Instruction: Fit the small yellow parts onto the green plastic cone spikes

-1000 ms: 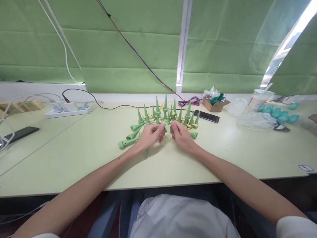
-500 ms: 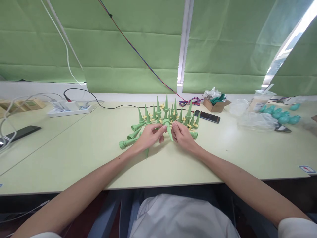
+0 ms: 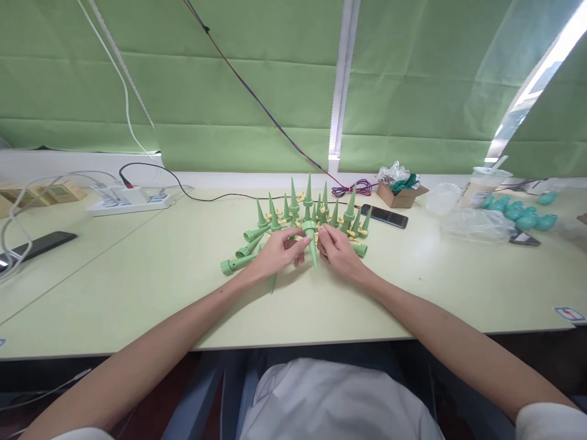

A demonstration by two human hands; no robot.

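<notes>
our two hands pinch one green cone spike over the table.

our left hand [image 3: 275, 253] and right hand [image 3: 338, 252] meet just near of a cluster of green spikes [image 3: 312, 211], fingertips closed on a green cone spike [image 3: 312, 244] held tip down between them, its wide end up; which hand grips harder we cannot tell. a few spikes lie flat to the left [image 3: 243, 247]. a black phone [image 3: 384, 216] rests just right of the cluster on the pale table [image 3: 137, 275].

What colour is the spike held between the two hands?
Light green, seen in the head view: spike.
</notes>
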